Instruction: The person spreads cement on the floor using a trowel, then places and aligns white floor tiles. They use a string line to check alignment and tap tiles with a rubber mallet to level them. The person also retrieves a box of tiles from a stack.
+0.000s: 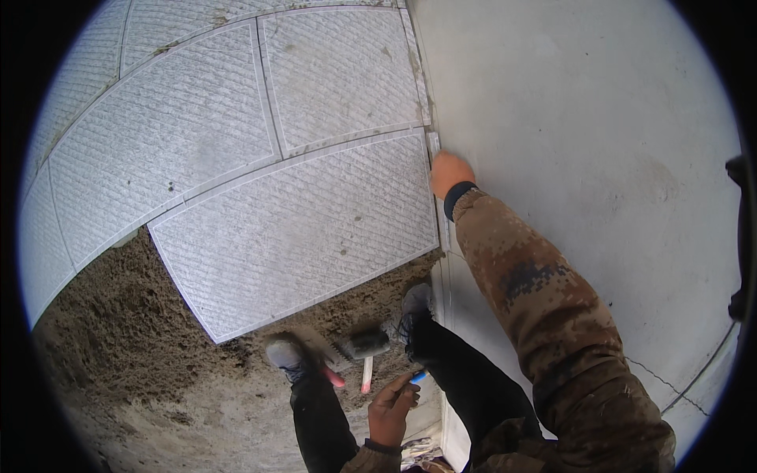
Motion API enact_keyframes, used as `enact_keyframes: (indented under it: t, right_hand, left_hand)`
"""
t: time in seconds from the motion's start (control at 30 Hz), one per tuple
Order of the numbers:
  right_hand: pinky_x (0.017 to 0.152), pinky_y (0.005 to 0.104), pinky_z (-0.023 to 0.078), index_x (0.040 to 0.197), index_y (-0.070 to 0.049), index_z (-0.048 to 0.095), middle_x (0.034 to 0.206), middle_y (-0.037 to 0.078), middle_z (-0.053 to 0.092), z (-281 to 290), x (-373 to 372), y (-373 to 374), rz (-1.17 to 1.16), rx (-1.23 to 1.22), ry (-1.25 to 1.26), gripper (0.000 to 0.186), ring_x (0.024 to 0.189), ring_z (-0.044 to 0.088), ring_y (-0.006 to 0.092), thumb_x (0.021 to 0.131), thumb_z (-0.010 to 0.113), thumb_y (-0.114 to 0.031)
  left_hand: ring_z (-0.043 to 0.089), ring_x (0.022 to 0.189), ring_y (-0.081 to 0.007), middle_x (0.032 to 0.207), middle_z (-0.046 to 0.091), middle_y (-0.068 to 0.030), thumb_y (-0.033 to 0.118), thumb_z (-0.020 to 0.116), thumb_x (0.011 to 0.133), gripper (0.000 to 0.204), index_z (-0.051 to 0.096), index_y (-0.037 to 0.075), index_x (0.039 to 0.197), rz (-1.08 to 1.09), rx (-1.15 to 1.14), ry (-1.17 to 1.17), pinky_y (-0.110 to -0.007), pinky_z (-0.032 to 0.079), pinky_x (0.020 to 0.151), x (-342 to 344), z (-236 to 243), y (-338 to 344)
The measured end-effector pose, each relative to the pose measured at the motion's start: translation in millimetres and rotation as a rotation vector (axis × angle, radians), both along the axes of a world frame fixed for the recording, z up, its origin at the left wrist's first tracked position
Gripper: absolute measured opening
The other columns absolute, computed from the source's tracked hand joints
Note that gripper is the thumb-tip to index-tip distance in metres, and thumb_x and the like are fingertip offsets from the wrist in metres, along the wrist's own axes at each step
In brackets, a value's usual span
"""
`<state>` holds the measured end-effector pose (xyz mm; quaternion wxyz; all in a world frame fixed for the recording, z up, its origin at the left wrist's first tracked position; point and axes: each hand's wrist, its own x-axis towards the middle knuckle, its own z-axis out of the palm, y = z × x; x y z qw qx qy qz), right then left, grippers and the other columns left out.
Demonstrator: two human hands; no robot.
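Bordering pale sfc [615, 158], gry ridged tiles [300, 229] meet brn dirt [130, 296].

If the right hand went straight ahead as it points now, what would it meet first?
Probably the narrow strip along the edge of the nearest textured tile, just ahead of the right hand; depth is hard to judge.

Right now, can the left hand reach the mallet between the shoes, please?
Probably yes: nothing visible separates the left hand from the mallet, though the hand holds a small blue object.
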<state>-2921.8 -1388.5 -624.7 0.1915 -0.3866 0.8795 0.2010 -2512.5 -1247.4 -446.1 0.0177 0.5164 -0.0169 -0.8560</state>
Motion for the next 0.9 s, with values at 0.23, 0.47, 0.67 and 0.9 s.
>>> enact_keyframes:
  t: [0.23,0.47,0.67,0.9]
  right_hand:
    - [0.080,0.0480,0.056,0.090,-0.001,0.066,0.096,0.023,0.070,-3,-5,-3,0.002,0.029,-0.006,0.011,0.092,0.068,0.0407,0.083,0.061,-0.008]
    - [0.076,0.0475,0.056,0.087,-0.003,0.069,0.096,0.020,0.070,-1,-5,0,0.103,0.039,0.006,0.013,0.089,0.068,0.0396,0.085,0.056,-0.004]
    - [0.084,0.0430,0.054,0.091,-0.002,0.066,0.111,0.018,0.065,13,11,27,0.344,0.049,0.029,0.012,0.103,0.063,0.0354,0.086,0.057,-0.007]
    - [0.112,0.0430,0.035,0.115,0.003,0.064,0.129,0.018,0.056,19,7,52,0.903,-0.006,0.320,0.035,0.127,0.047,0.0334,0.086,0.055,-0.014]
  left_hand:
    - [0.063,0.091,-0.0147,0.107,0.068,-0.0113,0.004,0.059,0.097,0.035,0.058,-0.006,0.130,0.026,0.006,0.000,-0.027,0.052,0.078,-2,0,-1]
    - [0.063,0.091,-0.0149,0.107,0.068,-0.0117,0.002,0.058,0.097,0.033,0.059,-0.006,0.129,0.018,0.002,0.001,-0.028,0.053,0.079,-3,0,-4]
    - [0.065,0.091,-0.0169,0.107,0.069,-0.0120,0.003,0.056,0.096,0.034,0.058,-0.005,0.129,-0.001,-0.012,0.000,-0.030,0.054,0.080,-6,0,-8]
    - [0.066,0.091,-0.0168,0.108,0.068,-0.0114,0.004,0.055,0.098,0.033,0.057,-0.004,0.130,-0.025,-0.008,-0.002,-0.030,0.055,0.080,-8,-2,-9]
